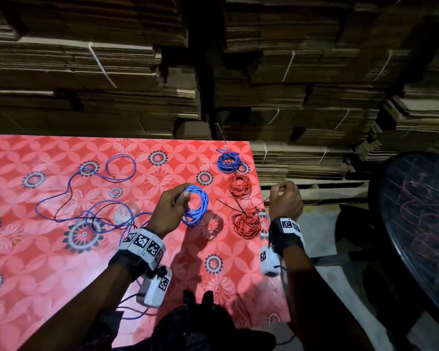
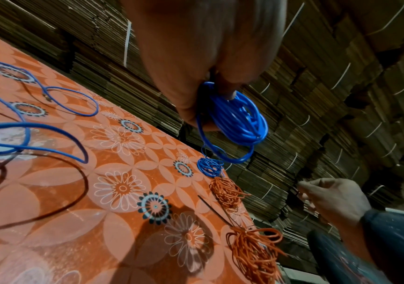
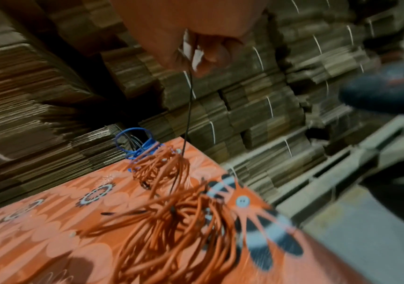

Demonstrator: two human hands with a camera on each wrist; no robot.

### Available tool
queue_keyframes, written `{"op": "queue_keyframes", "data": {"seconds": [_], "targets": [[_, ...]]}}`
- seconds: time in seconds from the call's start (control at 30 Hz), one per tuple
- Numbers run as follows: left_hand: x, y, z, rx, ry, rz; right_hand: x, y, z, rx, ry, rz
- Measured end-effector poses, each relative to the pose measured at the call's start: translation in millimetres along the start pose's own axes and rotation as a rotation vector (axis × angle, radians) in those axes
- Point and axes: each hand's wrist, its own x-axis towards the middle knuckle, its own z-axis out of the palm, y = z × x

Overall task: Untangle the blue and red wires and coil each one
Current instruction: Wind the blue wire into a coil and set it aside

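My left hand point(image 1: 184, 200) grips a blue wire coil point(image 1: 197, 209) just above the red flowered table point(image 1: 48, 262); in the left wrist view the blue coil point(image 2: 234, 123) hangs from my fingers point(image 2: 227, 92). Its loose blue tail point(image 1: 86, 198) lies tangled with a dark red wire point(image 1: 69, 196) at the left. My right hand point(image 1: 279, 190) pinches a thin black strand point(image 3: 189, 105) that runs down to the near red coil point(image 1: 246, 224). A second red coil point(image 1: 239, 186) and a small blue coil point(image 1: 228, 162) lie behind it.
The three lying coils sit close to the table's right edge point(image 1: 257, 178). Stacks of flattened cardboard point(image 1: 112, 72) rise behind the table. A dark round table point(image 1: 416, 211) with red wires on it stands at the right.
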Motion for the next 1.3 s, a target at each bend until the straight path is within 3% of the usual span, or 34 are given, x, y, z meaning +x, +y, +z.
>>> {"op": "queue_keyframes", "data": {"seconds": [0.17, 0.33, 0.6, 0.9, 1.07, 1.3], "targets": [[-0.1, 13.4, -19.5, -0.013, -0.003, 0.029, -7.1, -29.9, -16.2, 0.113, 0.107, -0.164], [-1.8, 32.5, -43.3, -0.073, -0.021, 0.104, -28.2, -70.9, -23.4, 0.364, 0.139, -0.221], [-12.6, 50.9, -83.0, -0.199, 0.005, 0.113, -57.1, -122.9, -17.9, 0.773, -0.026, 0.013], [-28.6, 70.9, -107.7, -0.318, -0.117, 0.144, -71.8, -157.9, -20.2, 0.738, 0.063, 0.045], [-33.2, 79.2, -110.5, -0.329, -0.139, 0.144, -85.1, -178.3, -25.1, 0.878, -0.006, 0.090], [-33.6, 86.9, -114.7, -0.327, -0.127, 0.145, -113.9, -212.6, -32.5, 1.065, -0.214, 0.142]]}}
